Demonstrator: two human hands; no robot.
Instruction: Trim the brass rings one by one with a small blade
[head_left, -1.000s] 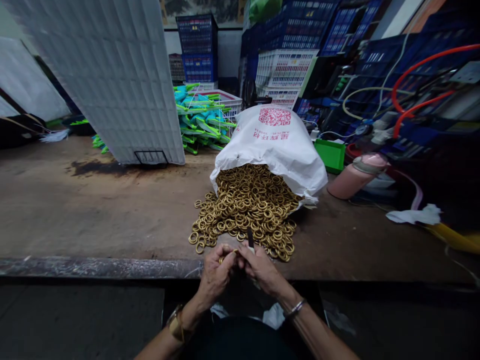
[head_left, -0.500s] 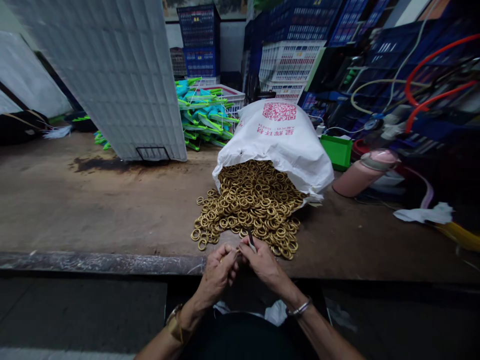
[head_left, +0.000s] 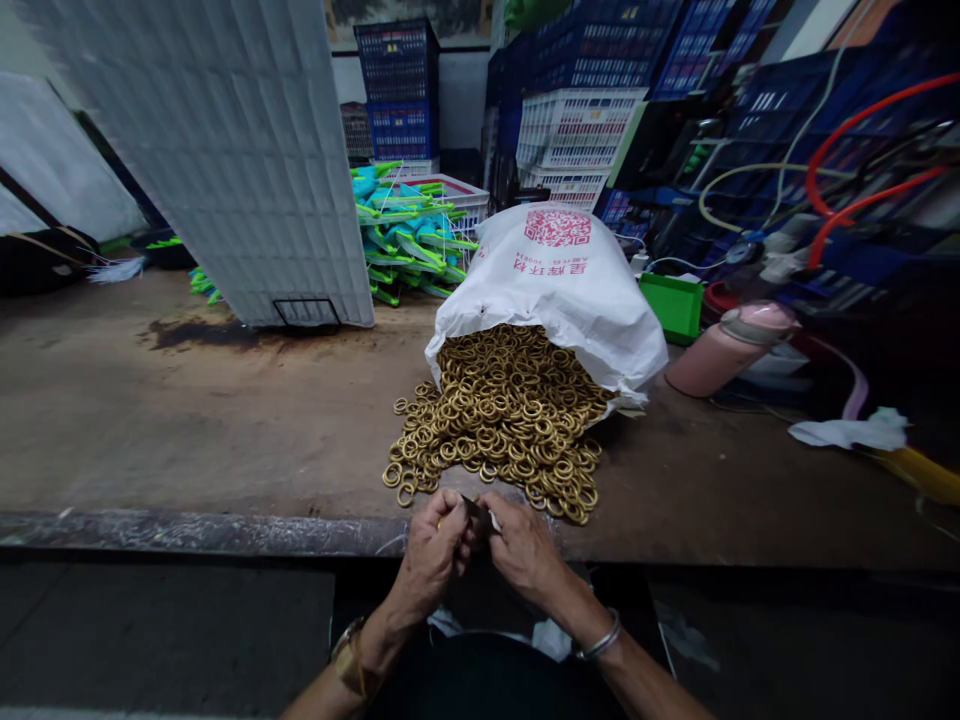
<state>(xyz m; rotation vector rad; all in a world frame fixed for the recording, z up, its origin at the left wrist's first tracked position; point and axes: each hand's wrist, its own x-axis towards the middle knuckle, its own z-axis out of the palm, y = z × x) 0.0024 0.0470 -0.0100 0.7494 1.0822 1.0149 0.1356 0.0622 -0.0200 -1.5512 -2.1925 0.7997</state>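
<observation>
Left grip [head_left: 431,548]: pinched narrow at thumb and forefinger on a gold ring [head_left: 440,522], mostly hidden by the fingers.
Right grip [head_left: 523,550]: wrapped around a small knife [head_left: 475,512], dark blade directed at the left fingertips; cannot tell whether touching the ring.
Wristwear: gold-coloured band [head_left: 349,664] on the left, silver bracelet [head_left: 603,637] on the right.
Ring pile [head_left: 499,435]: just beyond both hands, spilling from a white sack [head_left: 547,275] onto the brown surface [head_left: 225,430].
Sack's right: green tray [head_left: 673,307], pink bottle [head_left: 727,352].
Sack's left: green-and-blue heap [head_left: 412,240], tall pale panel [head_left: 247,180].
Background: blue crates [head_left: 399,90] and white crates [head_left: 577,130], stacked.
</observation>
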